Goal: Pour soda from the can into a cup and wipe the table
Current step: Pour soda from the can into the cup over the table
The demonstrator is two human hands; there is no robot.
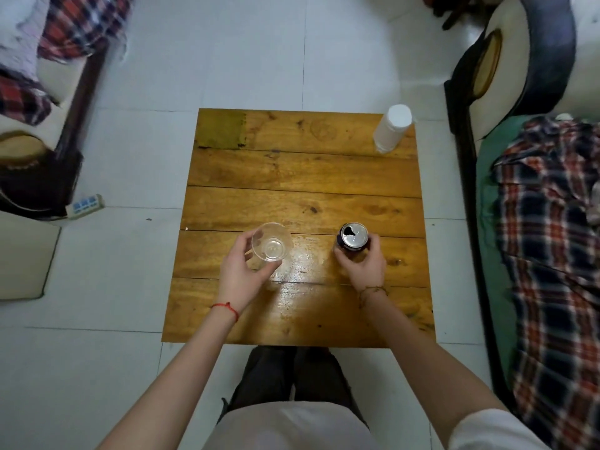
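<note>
A clear plastic cup (272,241) stands upright on the small wooden table (305,177), left of centre near the front, and looks empty. My left hand (242,271) is wrapped around its near side. To its right an open dark soda can (353,238) stands upright, its silver top showing the open mouth. My right hand (363,266) grips the can from the near side. A yellow-green cloth (221,129) lies flat on the table's far left corner.
A white plastic bottle (391,128) stands at the table's far right corner. Sofas with plaid cloth flank the table left and right. A power strip (85,204) lies on the white tiled floor at left. My knees are at the table's near edge.
</note>
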